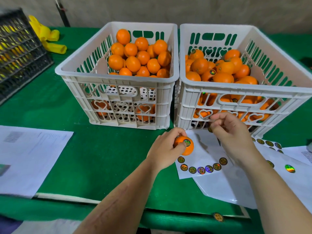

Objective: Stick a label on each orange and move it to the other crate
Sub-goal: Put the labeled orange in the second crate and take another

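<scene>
green cloth covers the table [104, 149] so both crates sit within reach. left hand [164, 149] grips a labelled orange [185, 146] while right hand [233, 132] pinches a fresh label [210, 129] off the sheet [202, 149].

My view is bright and evenly lit from above; the right hand [236, 137] throws only a soft shadow on the sticker sheet [207, 149]. Foil labels [289, 168] glint rainbow. Crate rims [263, 88] bow outward near the edges, and the far corners look soft.
</scene>
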